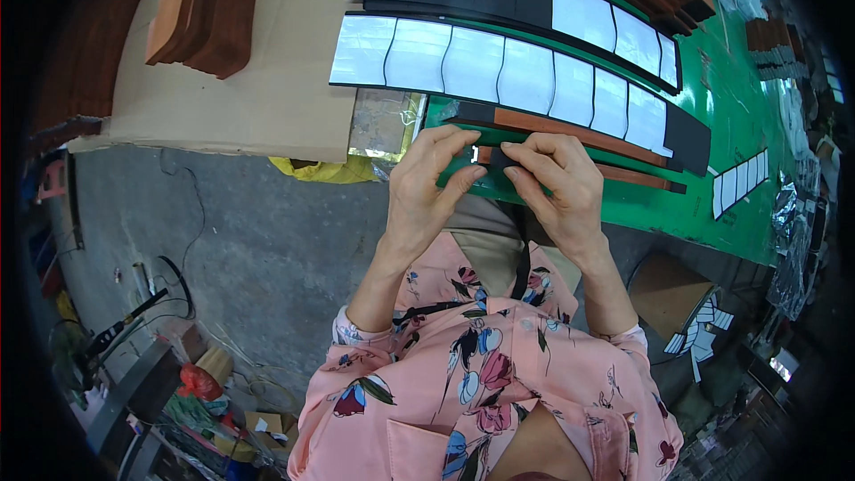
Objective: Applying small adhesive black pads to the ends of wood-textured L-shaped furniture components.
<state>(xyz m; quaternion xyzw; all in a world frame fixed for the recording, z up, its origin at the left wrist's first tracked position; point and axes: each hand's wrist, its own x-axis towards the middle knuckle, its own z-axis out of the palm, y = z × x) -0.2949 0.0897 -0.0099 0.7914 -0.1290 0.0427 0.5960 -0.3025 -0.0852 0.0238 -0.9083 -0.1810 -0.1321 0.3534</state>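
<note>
Between my hands, at the near edge of the green table, lies a long narrow brown strip (634,177) with black parts. My right hand (559,185) pinches its black section near the left end between thumb and fingers. A small whitish piece (475,154) shows at that end, too small to name. My left hand (434,173) is beside it, thumb and forefinger apart around the end, with nothing plainly gripped. Just beyond lies a second brown strip (579,131) with a black left end.
Black panels carrying white rectangles (472,62) lie across the green table (712,125). Brown curved stacks (209,13) rest on cardboard (294,80) at left. A small white-celled sheet (740,184) lies right. A bin-like container (668,296) stands below the table's right side.
</note>
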